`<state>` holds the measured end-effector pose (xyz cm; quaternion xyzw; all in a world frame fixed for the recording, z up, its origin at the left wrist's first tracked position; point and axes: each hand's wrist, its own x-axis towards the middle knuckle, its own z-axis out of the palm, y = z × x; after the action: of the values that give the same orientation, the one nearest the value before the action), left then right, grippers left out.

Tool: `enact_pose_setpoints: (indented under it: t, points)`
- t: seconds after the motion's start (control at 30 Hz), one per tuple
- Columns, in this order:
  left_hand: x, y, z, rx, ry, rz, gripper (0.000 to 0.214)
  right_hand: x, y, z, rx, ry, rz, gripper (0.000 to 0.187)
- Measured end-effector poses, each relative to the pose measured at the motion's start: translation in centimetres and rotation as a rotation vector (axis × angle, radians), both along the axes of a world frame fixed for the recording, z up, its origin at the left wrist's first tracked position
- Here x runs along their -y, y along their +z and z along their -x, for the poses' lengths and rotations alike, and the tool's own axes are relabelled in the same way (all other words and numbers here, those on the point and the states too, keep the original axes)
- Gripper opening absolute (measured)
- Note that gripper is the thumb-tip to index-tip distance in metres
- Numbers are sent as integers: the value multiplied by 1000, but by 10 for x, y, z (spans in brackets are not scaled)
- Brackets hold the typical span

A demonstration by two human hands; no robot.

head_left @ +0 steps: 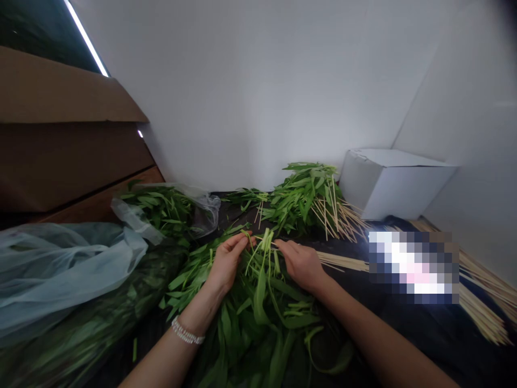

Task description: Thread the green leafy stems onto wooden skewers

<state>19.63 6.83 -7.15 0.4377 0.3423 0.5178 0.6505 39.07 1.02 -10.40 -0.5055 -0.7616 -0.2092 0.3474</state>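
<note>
Between my hands lies a heap of leafy green stems (260, 302), long-leaved like water spinach, with pale cut ends upright in the middle. My left hand (226, 261) pinches a thin green stem between thumb and fingers at the left of these ends. On their right, my right hand (301, 264) is closed, its fingertips on what looks like a thin bamboo skewer, mostly hidden by the hand. Loose bamboo skewers (343, 261) lie just beyond my right hand. Further back is a pile of greens (299, 194) with skewers sticking out to the right.
Clear plastic bags (68, 275) with more greens are at the left, below a brown cardboard box (60, 161). A white box (393, 183) stands at the back right by the wall. More skewers (484, 312) lie at the right, beside a blurred-out patch.
</note>
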Motion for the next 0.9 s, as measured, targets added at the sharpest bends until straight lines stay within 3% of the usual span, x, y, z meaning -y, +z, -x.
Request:
enact_pose_setpoints:
  t: [0.9]
  points:
    - [-2,-5,-2,-77,61,-48,27,1,0,1,76,-26,28,35]
